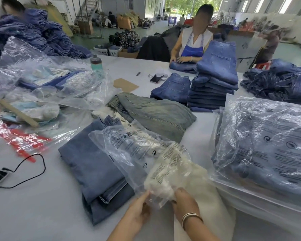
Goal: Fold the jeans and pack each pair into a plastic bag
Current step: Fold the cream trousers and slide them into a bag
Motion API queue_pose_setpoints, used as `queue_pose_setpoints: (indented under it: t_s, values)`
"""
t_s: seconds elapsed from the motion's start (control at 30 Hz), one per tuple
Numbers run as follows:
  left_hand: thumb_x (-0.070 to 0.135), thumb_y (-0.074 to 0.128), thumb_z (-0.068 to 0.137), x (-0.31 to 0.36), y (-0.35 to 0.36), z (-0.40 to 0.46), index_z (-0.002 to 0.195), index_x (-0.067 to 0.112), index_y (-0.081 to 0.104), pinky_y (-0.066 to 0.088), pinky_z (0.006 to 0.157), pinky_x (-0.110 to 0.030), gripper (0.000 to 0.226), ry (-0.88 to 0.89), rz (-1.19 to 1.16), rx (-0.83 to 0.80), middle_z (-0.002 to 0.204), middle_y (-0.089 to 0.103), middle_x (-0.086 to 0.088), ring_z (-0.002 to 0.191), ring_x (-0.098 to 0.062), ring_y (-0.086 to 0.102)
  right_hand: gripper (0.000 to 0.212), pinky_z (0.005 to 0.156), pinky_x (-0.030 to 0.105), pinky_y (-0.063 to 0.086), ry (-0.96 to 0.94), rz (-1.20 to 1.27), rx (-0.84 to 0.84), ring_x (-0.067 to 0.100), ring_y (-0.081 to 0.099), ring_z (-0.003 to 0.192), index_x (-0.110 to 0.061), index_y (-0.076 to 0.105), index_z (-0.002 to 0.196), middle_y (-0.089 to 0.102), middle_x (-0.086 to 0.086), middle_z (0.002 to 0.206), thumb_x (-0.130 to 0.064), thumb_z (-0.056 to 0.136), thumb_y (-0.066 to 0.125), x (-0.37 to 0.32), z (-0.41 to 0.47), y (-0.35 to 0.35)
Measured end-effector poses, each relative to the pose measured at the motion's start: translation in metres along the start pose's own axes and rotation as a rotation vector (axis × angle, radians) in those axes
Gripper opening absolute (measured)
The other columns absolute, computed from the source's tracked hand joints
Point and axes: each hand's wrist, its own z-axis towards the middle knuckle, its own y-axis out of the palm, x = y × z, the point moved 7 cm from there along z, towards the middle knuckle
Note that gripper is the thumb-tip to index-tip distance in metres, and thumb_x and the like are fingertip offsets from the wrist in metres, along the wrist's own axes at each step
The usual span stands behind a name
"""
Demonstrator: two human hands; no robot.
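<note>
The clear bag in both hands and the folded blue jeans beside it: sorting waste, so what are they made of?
Clear printed bag: apparently thin glossy plastic film; it crinkles and shows through. Folded blue jeans: matte woven denim, likely cotton, with a stitched hem.

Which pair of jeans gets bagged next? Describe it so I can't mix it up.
Start from the big stack of bagged jeans on the right, then look left past the two hands. The folded blue jeans lie there, with the bag in both hands draped over their right edge. The pair behind them is greyish-green and loosely folded.
</note>
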Motion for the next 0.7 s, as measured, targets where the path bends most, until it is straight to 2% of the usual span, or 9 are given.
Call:
queue_pose_setpoints:
  t_s: [0.1, 0.17, 0.27, 0.4, 0.47, 0.5, 0.57, 0.63, 0.7]
  values:
    - [0.033, 0.063, 0.085, 0.019, 0.024, 0.0, 0.111, 0.006, 0.065, 0.055, 0.072, -0.036, 0.038, 0.042, -0.091, -0.089, 0.091, 0.073, -0.012, 0.087, -0.026, 0.067, 0.047, 0.093, 0.022, 0.041, 0.031, 0.268, 0.134, 0.021, 0.057, 0.112, -0.019, 0.053, 0.13, 0.058, 0.0, 0.125, -0.012, 0.084, 0.059, 0.008, -0.008, -0.012]
    - [0.047, 0.061, 0.081, 0.03, 0.035, -0.002, 0.112, 0.008, 0.064, 0.054, 0.073, -0.033, 0.049, 0.086, -0.061, -0.152, 0.089, 0.074, -0.01, 0.083, -0.021, 0.066, 0.047, 0.082, 0.007, 0.039, 0.049, 0.514, 0.28, 0.016, 0.062, 0.099, -0.017, 0.065, 0.117, 0.067, -0.009, 0.107, 0.001, 0.074, 0.065, 0.011, -0.016, -0.028]
    - [0.067, 0.05, 0.078, 0.033, 0.052, -0.006, 0.118, 0.024, 0.065, 0.043, 0.101, -0.04, 0.061, 0.108, 0.122, -0.245, 0.115, 0.07, -0.001, 0.111, -0.015, 0.06, 0.047, 0.062, 0.004, 0.039, 0.1, 0.812, 0.478, 0.001, 0.058, 0.069, -0.031, 0.068, 0.087, 0.065, -0.02, 0.073, 0.012, 0.068, 0.061, 0.014, -0.022, -0.046]
    - [0.051, 0.062, 0.073, 0.013, 0.082, -0.018, 0.121, 0.016, 0.061, 0.046, 0.089, -0.03, 0.06, 0.14, 0.314, -0.25, 0.115, 0.062, 0.001, 0.109, -0.012, 0.055, 0.043, 0.061, 0.007, 0.042, 0.091, 0.94, 0.589, -0.003, 0.056, 0.069, -0.027, 0.065, 0.085, 0.065, -0.016, 0.078, 0.014, 0.071, 0.059, -0.003, -0.018, -0.057]
    - [0.046, 0.068, 0.073, -0.004, 0.077, -0.016, 0.124, 0.004, 0.058, 0.05, 0.09, -0.03, 0.067, 0.123, 0.185, -0.23, 0.113, 0.066, -0.008, 0.104, -0.018, 0.062, 0.043, 0.075, 0.008, 0.043, 0.07, 0.912, 0.439, 0.006, 0.062, 0.09, -0.024, 0.065, 0.106, 0.068, -0.019, 0.091, 0.005, 0.074, 0.065, -0.012, -0.01, -0.047]
    - [0.053, 0.071, 0.069, -0.004, 0.068, -0.015, 0.117, -0.001, 0.061, 0.054, 0.082, -0.027, 0.073, 0.121, 0.019, -0.219, 0.099, 0.072, -0.013, 0.09, -0.017, 0.069, 0.049, 0.089, 0.013, 0.042, 0.03, 0.795, 0.259, 0.014, 0.059, 0.108, -0.024, 0.058, 0.122, 0.066, -0.014, 0.111, -0.008, 0.077, 0.069, -0.019, -0.005, -0.035]
    - [0.047, 0.067, 0.081, 0.003, 0.036, -0.007, 0.117, -0.006, 0.06, 0.057, 0.065, -0.025, 0.065, 0.168, -0.202, -0.135, 0.084, 0.074, -0.016, 0.075, -0.02, 0.072, 0.069, 0.113, 0.042, 0.023, -0.048, 0.247, -0.161, 0.017, 0.033, 0.138, -0.034, 0.032, 0.145, 0.04, -0.007, 0.147, -0.047, 0.084, 0.061, -0.026, -0.005, 0.003]
    - [0.022, 0.059, 0.092, 0.014, 0.006, -0.002, 0.132, 0.001, 0.051, 0.055, 0.084, -0.038, 0.045, 0.239, -0.182, 0.022, 0.111, 0.067, -0.022, 0.101, -0.033, 0.067, 0.069, 0.108, 0.065, -0.004, -0.1, -0.032, -0.37, 0.013, 0.002, 0.147, -0.043, 0.02, 0.147, 0.01, -0.016, 0.158, -0.064, 0.085, 0.044, -0.022, -0.013, 0.027]
    - [0.007, 0.068, 0.085, 0.029, -0.034, -0.003, 0.134, -0.002, 0.045, 0.046, 0.093, -0.039, 0.055, 0.377, 0.085, 0.38, 0.123, 0.06, -0.017, 0.11, -0.034, 0.059, 0.065, 0.106, 0.066, -0.012, -0.069, -0.023, -0.397, 0.011, -0.009, 0.146, -0.046, 0.02, 0.146, -0.003, -0.018, 0.158, -0.061, 0.087, 0.044, -0.011, -0.021, 0.033]
